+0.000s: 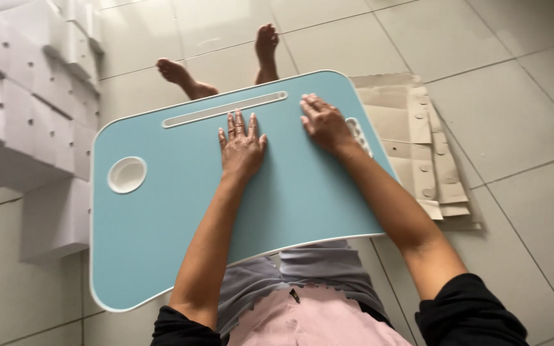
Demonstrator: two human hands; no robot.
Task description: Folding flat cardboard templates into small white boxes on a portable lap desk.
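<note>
A light blue lap table (161, 218) with a white rim lies across my legs. My left hand (241, 146) rests flat on its top near the middle, fingers together and pointing away, just below a long white slot (224, 109). My right hand (326, 123) lies palm down near the table's right edge, beside a white strip with holes (359, 134). Neither hand holds anything. A round white cup recess (126, 174) sits at the table's left side.
Stacks of white folded boxes (27, 109) stand on the left of the tiled floor. Flat brown cardboard cut-outs (418, 147) lie in a pile on the floor at the right. My bare feet (226, 61) stick out beyond the table's far edge.
</note>
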